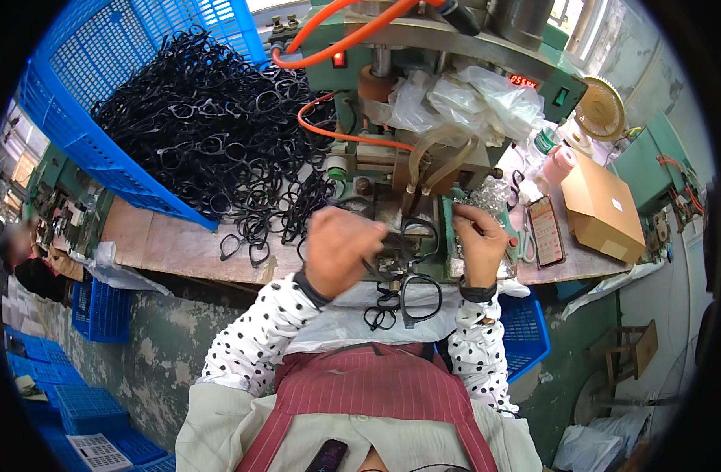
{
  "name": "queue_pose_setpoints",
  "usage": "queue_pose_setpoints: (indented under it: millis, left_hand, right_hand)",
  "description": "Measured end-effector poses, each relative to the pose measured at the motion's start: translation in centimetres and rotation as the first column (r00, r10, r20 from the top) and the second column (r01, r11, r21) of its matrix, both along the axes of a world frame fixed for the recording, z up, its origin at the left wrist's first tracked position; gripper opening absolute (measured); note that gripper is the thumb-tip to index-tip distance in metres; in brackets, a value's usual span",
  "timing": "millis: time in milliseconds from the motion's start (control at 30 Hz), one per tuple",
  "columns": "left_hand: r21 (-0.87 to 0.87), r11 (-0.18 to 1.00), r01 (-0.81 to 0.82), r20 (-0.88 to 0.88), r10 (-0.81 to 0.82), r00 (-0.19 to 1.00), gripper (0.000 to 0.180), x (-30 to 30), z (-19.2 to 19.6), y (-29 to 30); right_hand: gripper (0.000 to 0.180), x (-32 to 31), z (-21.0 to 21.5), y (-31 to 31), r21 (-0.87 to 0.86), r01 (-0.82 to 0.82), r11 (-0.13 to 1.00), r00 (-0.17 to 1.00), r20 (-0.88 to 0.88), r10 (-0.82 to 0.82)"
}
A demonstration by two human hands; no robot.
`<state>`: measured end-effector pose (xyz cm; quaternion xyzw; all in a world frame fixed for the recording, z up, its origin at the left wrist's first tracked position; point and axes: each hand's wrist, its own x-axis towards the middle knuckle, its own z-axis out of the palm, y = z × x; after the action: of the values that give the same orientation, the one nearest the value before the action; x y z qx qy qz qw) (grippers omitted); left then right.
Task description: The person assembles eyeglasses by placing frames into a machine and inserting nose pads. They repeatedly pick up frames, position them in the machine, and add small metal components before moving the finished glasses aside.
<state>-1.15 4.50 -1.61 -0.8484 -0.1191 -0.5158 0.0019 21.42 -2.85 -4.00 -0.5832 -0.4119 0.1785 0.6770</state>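
My left hand (341,249), slightly blurred by motion, is closed around one side of a black eyeglass frame (437,241) under the green press (323,75). The frame's other ring reaches right, below the press head. My right hand (480,245) is over a green-edged tray (449,259) of small shiny parts. Its thumb and fingertips are pinched together; anything between them is too small to make out. Closer to me, another black eyeglass frame (405,305) lies at the table's front edge, beside a smaller pair of black rings (380,318).
A blue crate (101,145) on its side spills a heap of black eyeglass frames (211,149) onto the table at left. At right are a phone (545,228), scissors (526,245), a cardboard box (604,206) and a pink bottle (559,164). Orange hoses (353,140) cross the press.
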Motion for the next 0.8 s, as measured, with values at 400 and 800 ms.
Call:
queue_pose_setpoints:
  millis: [400, 800]
  left_hand:
    - [0.007, 0.957, 0.291, -0.046, -0.290, 0.956, 0.039, 3.4, -0.6, -2.5]
    - [-0.058, 0.851, 0.521, -0.200, -0.521, 0.830, 0.038, 3.4, -0.9, -0.7]
  right_hand:
    - [0.050, -4.4, 3.1, 0.8, -0.047, -0.112, 0.993, 0.982, -0.159, 0.103]
    - [0.047, 0.8, -0.5, 2.4, -0.097, 0.319, 0.943, 0.907, 0.321, -0.274]
